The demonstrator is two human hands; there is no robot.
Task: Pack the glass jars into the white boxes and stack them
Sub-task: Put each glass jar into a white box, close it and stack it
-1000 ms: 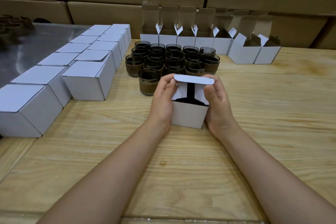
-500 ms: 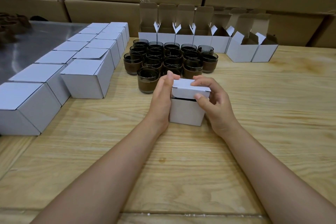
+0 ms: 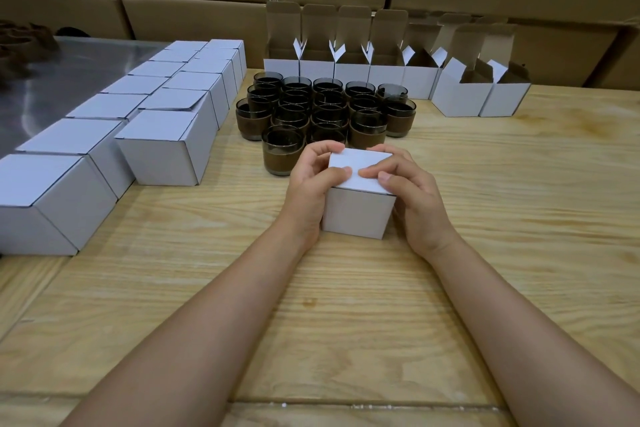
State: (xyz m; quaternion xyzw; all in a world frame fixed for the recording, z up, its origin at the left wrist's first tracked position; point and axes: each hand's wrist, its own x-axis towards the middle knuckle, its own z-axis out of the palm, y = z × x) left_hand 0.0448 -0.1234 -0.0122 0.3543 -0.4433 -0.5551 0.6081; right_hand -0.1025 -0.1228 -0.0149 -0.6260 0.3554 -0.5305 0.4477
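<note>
On the pale wooden table (image 3: 519, 218), one small closed white cardboard box (image 3: 358, 215) stands between two hands. The left hand (image 3: 311, 184) and right hand (image 3: 412, 198) each curl their fingers over its far top edge, thumbs pressed flat on the lid. Behind it stand roughly sixteen dark glass jars with brown bands (image 3: 294, 107) and seven or eight open white boxes (image 3: 460, 100), with about thirteen closed white boxes (image 3: 162, 149) in two rows at left.
</note>
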